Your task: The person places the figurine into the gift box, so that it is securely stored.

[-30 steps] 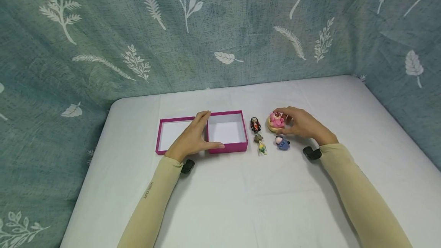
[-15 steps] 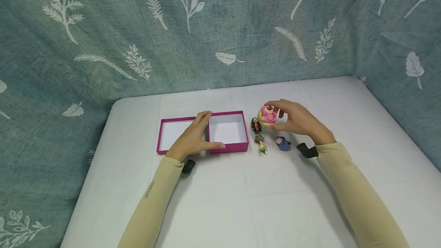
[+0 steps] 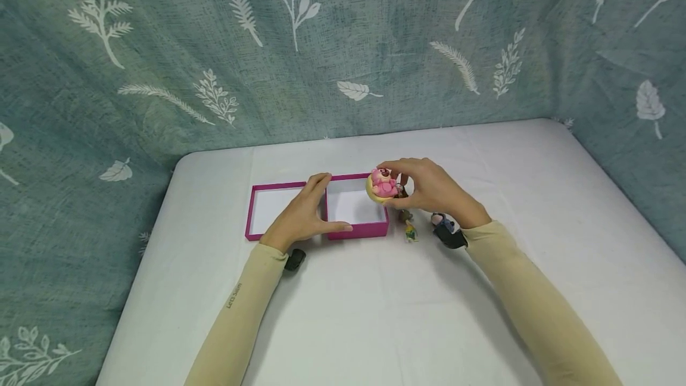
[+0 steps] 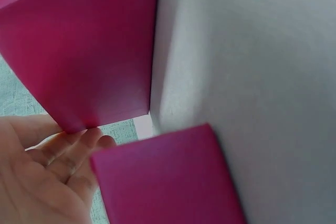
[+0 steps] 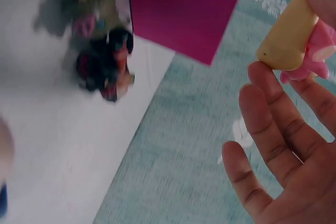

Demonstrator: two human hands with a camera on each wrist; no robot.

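Note:
My right hand (image 3: 436,192) pinches a pink bear figurine (image 3: 383,184) with a round yellow base between thumb and fingers. The figurine is over the right side of an open magenta box (image 3: 356,230) with a white inside. In the right wrist view the yellow base (image 5: 286,35) faces the camera, with fingertips right at it. My left hand (image 3: 300,213) spans the box's left side, thumb along the front wall and fingers at the back corner. The left wrist view shows fingertips at the edge of the magenta wall (image 4: 94,56).
A shallow magenta-rimmed lid (image 3: 249,213) lies left of the box, partly behind my left hand. Right of the box lie a dark-haired figurine (image 5: 107,66), a small yellow-green figurine (image 3: 410,232) and a blue figurine (image 3: 437,220), partly covered by the right wrist's camera (image 3: 451,237).
My right hand has lifted the bear figurine off the table and carried it left, past the dark-haired figurine, to over the box. My left hand has stayed at the box.

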